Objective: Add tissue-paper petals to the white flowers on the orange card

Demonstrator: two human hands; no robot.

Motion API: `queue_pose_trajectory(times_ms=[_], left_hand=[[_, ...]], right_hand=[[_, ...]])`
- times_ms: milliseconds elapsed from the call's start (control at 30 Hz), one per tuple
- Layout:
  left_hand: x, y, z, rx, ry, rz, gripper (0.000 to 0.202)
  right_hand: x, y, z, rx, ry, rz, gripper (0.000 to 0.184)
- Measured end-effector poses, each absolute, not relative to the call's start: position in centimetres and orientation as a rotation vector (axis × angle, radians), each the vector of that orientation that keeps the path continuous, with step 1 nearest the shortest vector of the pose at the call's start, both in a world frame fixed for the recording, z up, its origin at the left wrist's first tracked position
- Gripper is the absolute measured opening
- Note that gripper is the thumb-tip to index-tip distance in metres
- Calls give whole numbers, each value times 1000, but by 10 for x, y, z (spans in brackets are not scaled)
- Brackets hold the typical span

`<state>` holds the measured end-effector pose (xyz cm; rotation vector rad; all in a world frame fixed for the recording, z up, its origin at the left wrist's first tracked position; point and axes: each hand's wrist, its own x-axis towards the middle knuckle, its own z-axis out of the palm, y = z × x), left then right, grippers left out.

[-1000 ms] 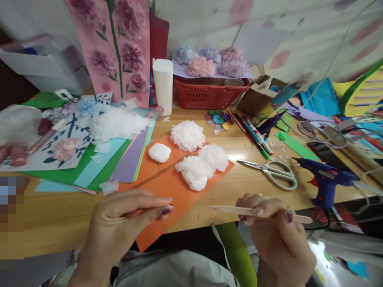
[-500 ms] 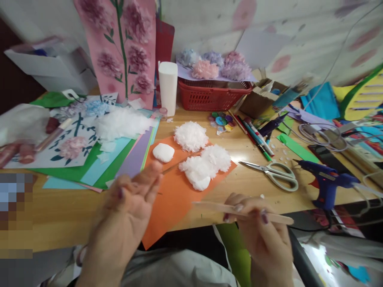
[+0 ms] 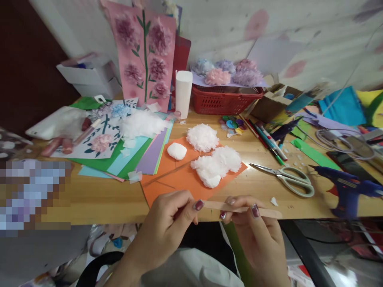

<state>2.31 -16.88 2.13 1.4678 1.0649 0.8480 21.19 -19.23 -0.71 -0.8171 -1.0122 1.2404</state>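
Note:
A flat wooden craft stick [image 3: 271,213] lies level between my hands at the table's front edge. My right hand [image 3: 257,235] pinches it near the middle with thumb and fingers. The stick's left end is between the thumb and curled fingers of my left hand [image 3: 172,223]. Beyond them, an orange paper sheet [image 3: 161,183] carries a fluffy white paper flower [image 3: 202,137], a second white fluffy clump [image 3: 224,159] with a smooth white pad at its lower side, and a separate smooth white pad [image 3: 177,151]. The orange sheet's near edge is partly hidden by my left hand.
To the right are scissors [image 3: 295,179], a blue glue gun [image 3: 344,191] and several pens [image 3: 266,139]. Coloured papers [image 3: 149,157] and white fluff [image 3: 142,123] lie left. A red basket [image 3: 224,101] and white canister [image 3: 183,95] stand behind.
My left hand has moved right and closed on the stick's left end; before, it was raised away from the stick. My right hand still holds the stick. The view has shifted left.

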Motion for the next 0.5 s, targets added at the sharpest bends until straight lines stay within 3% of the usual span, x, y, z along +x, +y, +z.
queue_pose_trajectory(times_ms=[300,500], left_hand=[[-7,-174,12,1050,1075,1118,57],[-39,-198,28,980,1257,1059,38]], right_hand=[[224,-185,0,-907,-797,915,10],[211,-182,-2,-874,-930,1010,18]])
